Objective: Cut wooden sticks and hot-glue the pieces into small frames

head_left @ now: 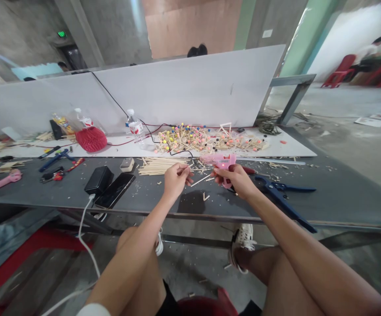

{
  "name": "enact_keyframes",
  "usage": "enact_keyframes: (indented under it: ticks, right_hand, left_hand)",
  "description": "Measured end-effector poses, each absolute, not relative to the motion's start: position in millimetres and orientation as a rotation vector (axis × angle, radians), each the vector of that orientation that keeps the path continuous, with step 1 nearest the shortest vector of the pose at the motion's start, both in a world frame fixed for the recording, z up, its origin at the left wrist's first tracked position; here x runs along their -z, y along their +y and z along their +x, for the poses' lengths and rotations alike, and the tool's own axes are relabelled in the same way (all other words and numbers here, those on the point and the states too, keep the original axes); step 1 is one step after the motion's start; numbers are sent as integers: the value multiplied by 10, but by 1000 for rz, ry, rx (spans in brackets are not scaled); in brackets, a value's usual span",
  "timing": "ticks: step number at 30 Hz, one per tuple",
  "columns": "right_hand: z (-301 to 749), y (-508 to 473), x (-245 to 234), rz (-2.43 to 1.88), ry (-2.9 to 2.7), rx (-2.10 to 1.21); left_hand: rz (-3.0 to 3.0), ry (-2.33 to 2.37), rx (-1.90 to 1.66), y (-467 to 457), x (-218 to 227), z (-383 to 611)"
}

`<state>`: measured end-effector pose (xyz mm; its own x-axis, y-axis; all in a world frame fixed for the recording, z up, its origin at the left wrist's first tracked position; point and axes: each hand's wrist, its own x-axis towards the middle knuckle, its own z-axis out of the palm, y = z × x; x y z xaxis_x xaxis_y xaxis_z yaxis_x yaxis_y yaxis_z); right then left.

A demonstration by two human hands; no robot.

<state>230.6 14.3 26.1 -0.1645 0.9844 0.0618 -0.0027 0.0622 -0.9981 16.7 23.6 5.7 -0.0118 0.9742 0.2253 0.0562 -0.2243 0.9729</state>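
Observation:
My right hand [235,179] is wrapped round a pink hot glue gun [219,160] with a small light glowing on its side. The gun's nozzle points left. My left hand [177,177] is closed in a pinch just left of the nozzle; what its fingertips hold is too small to make out. Between the two hands a thin wooden stick [200,180] slants over the dark table. Behind my left hand lies a row of wooden sticks [159,166]. A small V-shaped stick piece [205,197] rests near the table's front edge.
A heap of sticks with coloured balls [190,139] spreads along the white board. Blue-handled pliers [281,197] lie right of my right hand. To the left are a phone [115,190], a black adapter [98,180], a red mesh bag [91,139] and a water bottle [134,126].

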Motion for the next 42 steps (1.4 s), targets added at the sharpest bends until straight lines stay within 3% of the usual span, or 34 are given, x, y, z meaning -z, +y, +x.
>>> enact_keyframes:
  ticks: [42]
  right_hand:
    - [2348,183,-223,-1256,-1565,-1085]
  left_hand:
    - [1408,1212,-1364,232,-91,179]
